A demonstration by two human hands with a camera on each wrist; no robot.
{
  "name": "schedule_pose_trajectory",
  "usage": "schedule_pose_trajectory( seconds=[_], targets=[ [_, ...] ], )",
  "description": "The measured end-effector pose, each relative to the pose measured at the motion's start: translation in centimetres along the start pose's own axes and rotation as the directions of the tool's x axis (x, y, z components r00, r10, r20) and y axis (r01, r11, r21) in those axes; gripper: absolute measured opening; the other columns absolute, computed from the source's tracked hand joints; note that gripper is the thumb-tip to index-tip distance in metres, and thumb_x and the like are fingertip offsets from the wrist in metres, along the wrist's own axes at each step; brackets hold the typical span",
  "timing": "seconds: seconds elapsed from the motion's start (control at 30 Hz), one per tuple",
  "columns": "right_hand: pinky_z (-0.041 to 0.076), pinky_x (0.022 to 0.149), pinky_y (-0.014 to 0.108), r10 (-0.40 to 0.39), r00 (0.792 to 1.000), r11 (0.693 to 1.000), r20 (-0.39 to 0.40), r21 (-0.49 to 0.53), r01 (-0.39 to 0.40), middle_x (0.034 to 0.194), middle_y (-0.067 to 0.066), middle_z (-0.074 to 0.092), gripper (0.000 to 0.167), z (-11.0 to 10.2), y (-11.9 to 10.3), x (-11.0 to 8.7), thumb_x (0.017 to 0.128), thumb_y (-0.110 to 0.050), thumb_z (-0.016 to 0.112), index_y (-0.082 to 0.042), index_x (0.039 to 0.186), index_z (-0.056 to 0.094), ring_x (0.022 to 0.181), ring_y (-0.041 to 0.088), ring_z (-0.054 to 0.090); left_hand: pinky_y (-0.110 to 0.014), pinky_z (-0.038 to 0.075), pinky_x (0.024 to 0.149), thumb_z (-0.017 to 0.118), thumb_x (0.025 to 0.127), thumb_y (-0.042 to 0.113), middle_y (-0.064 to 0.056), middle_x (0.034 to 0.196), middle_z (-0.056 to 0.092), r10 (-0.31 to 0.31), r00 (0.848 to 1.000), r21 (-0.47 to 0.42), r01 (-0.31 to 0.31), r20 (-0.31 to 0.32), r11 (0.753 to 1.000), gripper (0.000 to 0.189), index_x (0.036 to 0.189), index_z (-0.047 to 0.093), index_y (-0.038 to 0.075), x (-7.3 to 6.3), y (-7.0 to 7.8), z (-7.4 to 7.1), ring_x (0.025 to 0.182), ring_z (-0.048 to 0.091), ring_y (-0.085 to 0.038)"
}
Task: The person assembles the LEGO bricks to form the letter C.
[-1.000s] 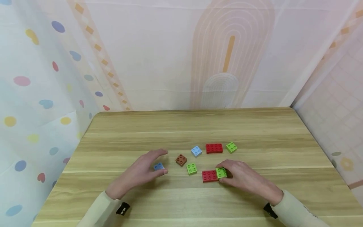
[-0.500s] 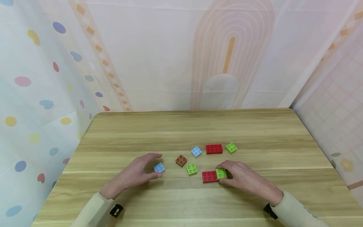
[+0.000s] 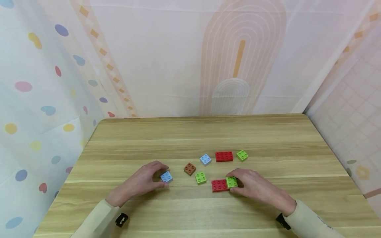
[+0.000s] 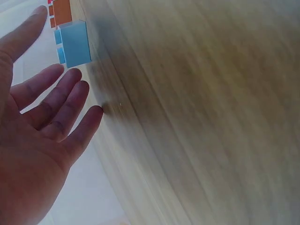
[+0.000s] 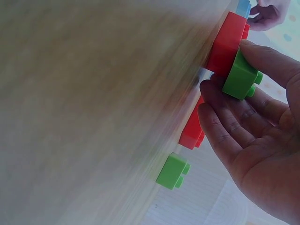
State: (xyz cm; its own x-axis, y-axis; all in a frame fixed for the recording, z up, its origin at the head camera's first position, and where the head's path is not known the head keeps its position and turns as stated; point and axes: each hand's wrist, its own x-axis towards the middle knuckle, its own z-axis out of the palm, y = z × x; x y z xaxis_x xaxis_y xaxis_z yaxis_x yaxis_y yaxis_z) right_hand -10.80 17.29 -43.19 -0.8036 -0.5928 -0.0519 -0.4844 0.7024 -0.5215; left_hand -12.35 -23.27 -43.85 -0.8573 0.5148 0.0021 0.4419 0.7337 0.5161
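Note:
My left hand (image 3: 143,180) is around a light blue square brick (image 3: 166,177), thumb and fingers on either side. In the left wrist view a gap shows between the fingertips and that blue brick (image 4: 75,44). My right hand (image 3: 254,185) pinches a lime green square brick (image 3: 232,182) between thumb and fingers. This green brick (image 5: 241,77) sits over the right end of a long red brick (image 3: 219,185), overhanging it; the red brick rests on the table. Between the hands lie another green brick (image 3: 200,178) and a brown brick (image 3: 189,169).
Farther back on the wooden table (image 3: 178,132) are a second light blue brick (image 3: 205,159), a second long red brick (image 3: 224,156) and a third green brick (image 3: 242,155). Patterned curtains (image 3: 163,59) hang behind the table and along both sides.
My left hand has drawn back slightly to the left, and its thumb and fingers have come closer around the blue brick. The right hand stays on the green brick.

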Motion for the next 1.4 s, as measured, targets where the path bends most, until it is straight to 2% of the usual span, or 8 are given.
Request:
schedule_pose_trajectory(
  seconds=[0.13,0.23,0.47,0.67,0.8,0.9,1.17,1.4],
  targets=[
    [0.059,0.089,0.042,0.000,1.000,1.000,-0.002,-0.005,0.000,0.116,0.003,0.072,0.038,0.0,0.0,0.0,0.090,-0.022,0.083,-0.005,0.122,0.071,0.102,0.015,0.066,-0.038,0.058,0.087,0.087,0.086,0.032,0.000,0.111,0.069,0.015,1.000,0.026,-0.015,-0.003,1.000,0.044,0.117,0.070,0.006,0.1,-0.1,0.0,0.097,0.064,-0.013],
    [0.059,0.090,0.042,0.002,1.000,1.000,-0.002,-0.005,-0.002,0.116,0.003,0.072,0.039,0.1,-0.1,0.0,0.090,-0.023,0.083,-0.005,0.122,0.071,0.104,0.016,0.066,-0.039,0.058,0.087,0.086,0.087,0.027,0.002,0.108,0.069,0.023,1.000,0.043,-0.023,0.001,0.999,0.037,0.114,0.071,0.007,0.1,-0.2,0.1,0.096,0.064,-0.013],
    [0.059,0.091,0.043,0.003,1.000,1.000,-0.002,-0.001,-0.003,0.117,0.004,0.072,0.039,0.1,-0.2,0.1,0.090,-0.023,0.082,-0.005,0.123,0.071,0.106,0.018,0.067,-0.045,0.058,0.092,0.081,0.089,0.013,-0.002,0.112,0.071,-0.016,1.000,0.040,0.016,0.003,0.999,0.031,0.117,0.070,0.005,0.0,0.2,0.2,0.104,0.067,-0.019],
    [0.059,0.091,0.042,-0.002,1.000,1.000,-0.005,-0.001,0.002,0.118,0.004,0.072,0.039,0.1,-0.1,0.1,0.090,-0.023,0.082,-0.005,0.123,0.071,0.106,0.018,0.067,-0.041,0.060,0.090,0.079,0.089,0.010,-0.004,0.114,0.071,0.038,0.998,0.034,-0.037,-0.041,0.999,0.034,0.120,0.068,0.004,-0.1,0.6,0.6,0.103,0.068,-0.020],
    [0.059,0.090,0.042,-0.004,1.000,1.000,-0.005,-0.001,0.004,0.117,0.004,0.072,0.038,0.0,-0.1,0.1,0.090,-0.023,0.082,-0.005,0.123,0.071,0.106,0.018,0.067,-0.042,0.060,0.090,0.079,0.088,0.006,-0.005,0.115,0.070,0.108,0.991,0.002,-0.108,-0.083,0.994,0.035,0.120,0.067,0.003,0.0,1.4,0.9,0.103,0.069,-0.022],
    [0.059,0.089,0.041,-0.008,1.000,1.000,-0.007,0.001,0.008,0.116,0.004,0.072,0.038,0.0,-0.1,0.1,0.090,-0.022,0.083,-0.005,0.122,0.071,0.104,0.017,0.067,-0.041,0.060,0.090,0.080,0.087,0.005,-0.005,0.116,0.069,0.134,0.985,-0.026,-0.137,-0.106,0.990,0.035,0.120,0.068,0.003,0.3,2.1,1.2,0.103,0.068,-0.022],
    [0.059,0.089,0.041,-0.017,1.000,1.000,-0.010,0.001,0.017,0.116,0.003,0.072,0.038,0.0,0.0,-0.1,0.090,-0.022,0.083,-0.005,0.122,0.071,0.105,0.017,0.067,-0.040,0.059,0.094,0.079,0.087,0.006,-0.004,0.119,0.067,0.133,0.985,-0.069,-0.141,-0.113,0.988,0.037,0.123,0.068,0.004,0.7,3.9,1.9,0.106,0.067,-0.021],
    [0.059,0.089,0.042,-0.015,1.000,1.000,-0.011,0.006,0.015,0.116,0.004,0.073,0.038,0.0,0.0,-0.2,0.090,-0.022,0.083,-0.005,0.122,0.071,0.105,0.018,0.067,-0.047,0.057,0.095,0.080,0.088,0.009,0.000,0.120,0.067,0.130,0.983,-0.082,-0.142,-0.133,0.987,0.039,0.126,0.068,0.008,0.8,5.0,2.1,0.106,0.067,-0.018]
  ],
)
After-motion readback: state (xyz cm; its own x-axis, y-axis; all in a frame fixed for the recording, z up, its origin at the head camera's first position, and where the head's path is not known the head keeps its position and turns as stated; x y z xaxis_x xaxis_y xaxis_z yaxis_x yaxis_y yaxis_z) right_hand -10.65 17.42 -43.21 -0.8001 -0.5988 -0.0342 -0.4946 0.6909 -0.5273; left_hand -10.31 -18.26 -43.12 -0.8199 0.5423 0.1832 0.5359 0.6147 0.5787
